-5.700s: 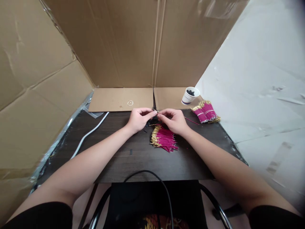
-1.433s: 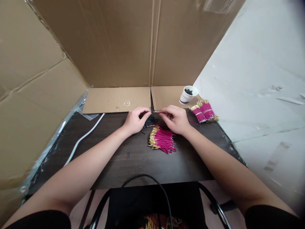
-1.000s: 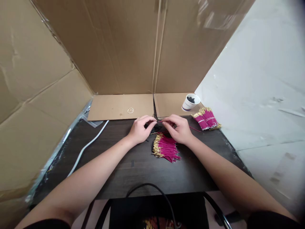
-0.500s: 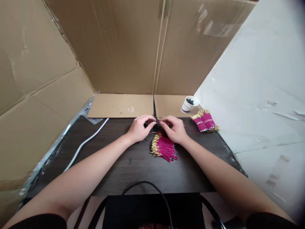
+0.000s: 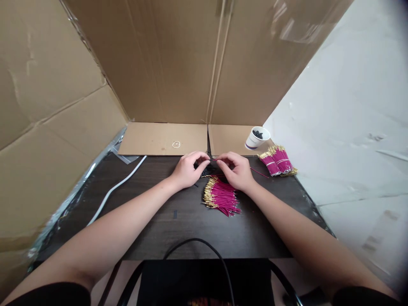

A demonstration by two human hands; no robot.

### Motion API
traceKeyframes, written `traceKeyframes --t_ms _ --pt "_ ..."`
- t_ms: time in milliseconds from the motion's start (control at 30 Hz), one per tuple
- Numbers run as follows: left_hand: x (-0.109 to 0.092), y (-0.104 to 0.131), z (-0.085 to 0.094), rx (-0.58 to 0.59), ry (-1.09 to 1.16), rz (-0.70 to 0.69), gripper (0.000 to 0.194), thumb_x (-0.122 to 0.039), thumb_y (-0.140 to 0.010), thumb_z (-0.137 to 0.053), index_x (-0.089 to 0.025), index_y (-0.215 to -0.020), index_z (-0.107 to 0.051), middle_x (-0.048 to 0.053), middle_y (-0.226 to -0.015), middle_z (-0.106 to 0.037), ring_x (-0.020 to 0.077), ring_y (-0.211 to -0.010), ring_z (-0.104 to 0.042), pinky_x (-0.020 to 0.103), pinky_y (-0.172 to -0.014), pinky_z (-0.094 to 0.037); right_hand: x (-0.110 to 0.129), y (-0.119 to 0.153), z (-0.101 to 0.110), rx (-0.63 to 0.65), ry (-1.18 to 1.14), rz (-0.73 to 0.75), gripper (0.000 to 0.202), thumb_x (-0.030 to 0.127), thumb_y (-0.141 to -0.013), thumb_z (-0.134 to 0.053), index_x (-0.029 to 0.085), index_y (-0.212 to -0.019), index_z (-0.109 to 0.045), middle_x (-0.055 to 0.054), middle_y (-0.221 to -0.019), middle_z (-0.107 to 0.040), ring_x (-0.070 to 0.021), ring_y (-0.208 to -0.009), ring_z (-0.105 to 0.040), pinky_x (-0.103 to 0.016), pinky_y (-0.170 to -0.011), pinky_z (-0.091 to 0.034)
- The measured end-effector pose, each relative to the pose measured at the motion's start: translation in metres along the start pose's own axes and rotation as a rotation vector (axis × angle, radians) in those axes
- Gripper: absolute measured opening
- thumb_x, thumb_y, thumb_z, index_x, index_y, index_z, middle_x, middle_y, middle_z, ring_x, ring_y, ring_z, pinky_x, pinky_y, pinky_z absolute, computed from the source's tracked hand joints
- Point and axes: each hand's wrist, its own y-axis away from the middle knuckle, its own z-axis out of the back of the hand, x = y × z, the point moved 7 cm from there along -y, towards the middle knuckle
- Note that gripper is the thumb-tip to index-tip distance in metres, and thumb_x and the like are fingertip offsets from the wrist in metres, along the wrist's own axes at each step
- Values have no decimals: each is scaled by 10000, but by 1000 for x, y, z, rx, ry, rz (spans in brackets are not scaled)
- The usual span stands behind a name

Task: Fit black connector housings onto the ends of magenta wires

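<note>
Between my fingertips runs a thin magenta wire [image 5: 213, 160], just above the table. My right hand [image 5: 236, 171] pinches it between thumb and fingers. My left hand [image 5: 190, 170] is closed in a pinch at its other end; what exactly lies in those fingertips is too small to tell. Under and beside the left fingers sit small black pieces [image 5: 206, 171], partly hidden. In front of my hands lies a loose pile of magenta wires [image 5: 221, 196] with gold-coloured tips on the left and silvery ends on the right. A thin red wire [image 5: 259, 172] sticks out right of my right hand.
Tied bundles of magenta wires [image 5: 276, 161] lie at the right, near a white paper cup [image 5: 257, 138] holding black pieces. A white loop [image 5: 176, 144] rests on the cardboard strip [image 5: 143, 138]. A pale cable [image 5: 117, 187] crosses the left side. Tall cardboard [image 5: 165, 63] stands behind.
The view has shifted slightly. A little more of the magenta wire shows between my fingertips, which are slightly further apart. Both hands keep their pinch.
</note>
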Motion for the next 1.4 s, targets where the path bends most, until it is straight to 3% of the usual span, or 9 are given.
traceKeyframes --t_ms 567,667,867,1067,1200,1400 --pt "2 0 -1 2 -2 -1 78 -279 -1074 -743 -209 -1106 -754 48 -978 -801 201 -870 -733 380 -867 -604 -3 0 -2 7 13 -9 339 487 -1044 -687 183 -1044 -838 -64 -958 -801 -88 -792 -638 -253 -772 -506" --pt "4 1 -1 1 11 7 143 -261 -1036 -776 -211 -1165 -740 48 -1004 -801 192 -864 -733 374 -871 -617 -1 -1 0 5 9 -4 353 492 -1050 -676 180 -1047 -840 -71 -978 -798 -91 -799 -635 -257 -776 -518" --pt "10 1 3 -51 -15 37 218 -132 -952 -744 -202 -1153 -700 55 -1041 -778 199 -938 -735 377 -916 -622 -3 -14 30 -54 301 73 261 419 -985 -745 214 -1013 -903 -97 -996 -697 -142 -949 -624 -329 -918 -518" --pt "14 -1 2 -36 -87 58 193 -116 -933 -744 -201 -1099 -696 65 -1062 -766 227 -1000 -737 415 -969 -623 -19 -22 51 132 554 -36 179 292 -943 -729 177 -920 -864 -58 -840 -746 -97 -751 -558 -286 -768 -370" --pt "15 -1 1 -23 -94 65 166 -118 -931 -749 -201 -1066 -698 60 -1053 -758 227 -995 -732 412 -968 -624 -23 -19 52 191 638 -123 168 279 -914 -742 162 -810 -804 -34 -679 -688 -62 -574 -404 -287 -662 -272" --pt "18 -1 0 -8 -97 71 143 -130 -935 -755 -204 -1047 -706 57 -1049 -751 229 -983 -727 410 -960 -614 -25 -15 50 279 753 -254 270 321 -893 -764 172 -673 -714 -48 -667 -660 -56 -573 -261 -292 -653 -227"
